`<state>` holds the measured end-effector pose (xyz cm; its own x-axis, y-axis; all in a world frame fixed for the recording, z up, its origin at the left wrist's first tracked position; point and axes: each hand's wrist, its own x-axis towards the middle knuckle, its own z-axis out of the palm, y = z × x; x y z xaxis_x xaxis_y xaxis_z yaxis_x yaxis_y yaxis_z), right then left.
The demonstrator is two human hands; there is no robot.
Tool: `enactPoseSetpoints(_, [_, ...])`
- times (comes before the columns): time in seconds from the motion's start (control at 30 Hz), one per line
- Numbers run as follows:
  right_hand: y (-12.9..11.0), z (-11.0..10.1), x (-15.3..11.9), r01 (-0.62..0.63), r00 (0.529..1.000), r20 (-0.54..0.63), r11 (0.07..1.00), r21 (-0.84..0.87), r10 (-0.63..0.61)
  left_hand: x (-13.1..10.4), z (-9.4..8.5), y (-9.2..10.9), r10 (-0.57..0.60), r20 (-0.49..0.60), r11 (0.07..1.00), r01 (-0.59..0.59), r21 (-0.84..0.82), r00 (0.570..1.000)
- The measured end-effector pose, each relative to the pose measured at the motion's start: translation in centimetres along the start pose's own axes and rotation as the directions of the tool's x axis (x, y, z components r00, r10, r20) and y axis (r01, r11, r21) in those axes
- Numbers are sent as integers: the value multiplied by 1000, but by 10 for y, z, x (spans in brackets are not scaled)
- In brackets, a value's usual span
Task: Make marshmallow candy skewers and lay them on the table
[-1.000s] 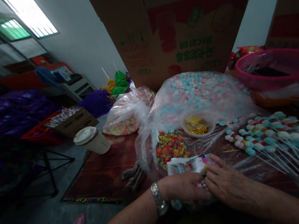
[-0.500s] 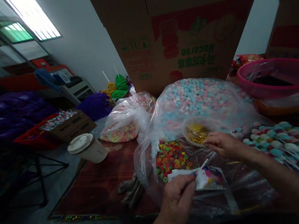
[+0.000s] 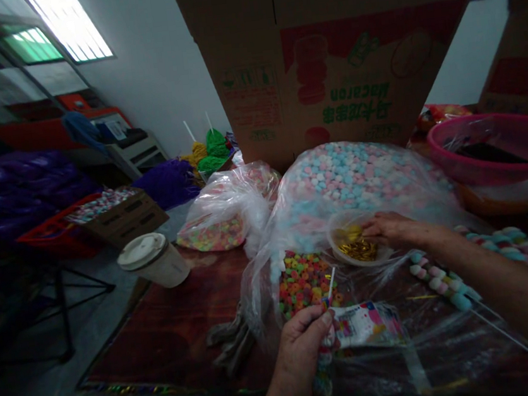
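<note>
My left hand (image 3: 297, 353) is closed around a candy skewer, its white stick (image 3: 332, 284) pointing up past the thumb. The skewer's lower part, in a clear wrapper (image 3: 324, 372), hangs below the fingers. My right hand (image 3: 392, 232) reaches over the rim of a translucent bowl (image 3: 340, 256) of gold twist ties (image 3: 359, 249). Its fingers are bunched at the ties; whether one is between them is hidden. A stack of printed plastic bags (image 3: 367, 325) lies just right of my left hand. Colourful ring-shaped candies (image 3: 302, 282) lie loose behind it.
A big clear bag of pastel marshmallows (image 3: 356, 171) stands before a cardboard box (image 3: 253, 107). Marshmallow skewers (image 3: 445, 279) lie under my right forearm. At left are a lidded paper cup (image 3: 157, 264) and grey gloves (image 3: 233, 341). A pink basin (image 3: 524, 140) sits at right.
My right hand has moved from the bowl's near rim to over its inside. In my left hand the stick now points more upright, and the wrapped skewer shows below it.
</note>
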<state>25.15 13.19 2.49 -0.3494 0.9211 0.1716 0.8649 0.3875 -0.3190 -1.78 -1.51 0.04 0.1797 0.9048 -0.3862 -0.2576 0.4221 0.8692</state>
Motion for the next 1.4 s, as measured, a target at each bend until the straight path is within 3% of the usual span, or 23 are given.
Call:
enactPoseSetpoints(0.13, [-36,-8,-35,50,999,-2,992,113,-50,2,12,5,73,94,997,-71,-24,993])
enactPoseSetpoints(0.27, [-106,19,-78,90,996,4,957,276,-95,0,23,10,221,198,974,-226,3,955])
enactPoseSetpoints(0.33, [-133,35,-92,56,998,12,903,426,-68,0,27,9,204,253,979,-195,-61,946])
enactPoseSetpoints(0.4, [-146,48,-100,-37,999,22,805,592,30,0,28,7,144,219,983,-113,-145,965])
enactPoseSetpoints(0.5, [-145,56,-108,-200,975,91,630,750,202,0,27,3,57,51,967,-42,-251,997])
enactPoseSetpoints(0.6, [-136,47,-119,-217,965,77,604,767,250,-1,26,3,31,-11,957,-33,-289,999])
enactPoseSetpoints(0.7, [-134,29,-130,-164,933,-83,618,769,350,-1,27,3,16,4,973,-14,-230,1000])
enactPoseSetpoints(0.77, [-140,20,-133,-150,928,-101,608,779,358,-2,29,1,46,16,988,-43,-149,999])
enactPoseSetpoints(0.93, [-159,33,-123,-197,964,34,625,755,262,-3,31,-6,158,91,987,-158,-2,983])
enactPoseSetpoints(1.13, [-157,51,-114,-299,949,200,482,824,245,-12,21,-2,171,172,969,-197,148,970])
enactPoseSetpoints(1.27, [-155,50,-114,-264,961,162,561,785,225,-14,16,0,181,240,952,-231,199,954])
enactPoseSetpoints(1.4, [-154,53,-119,-238,962,71,687,687,262,-11,17,-6,155,202,979,-177,97,967])
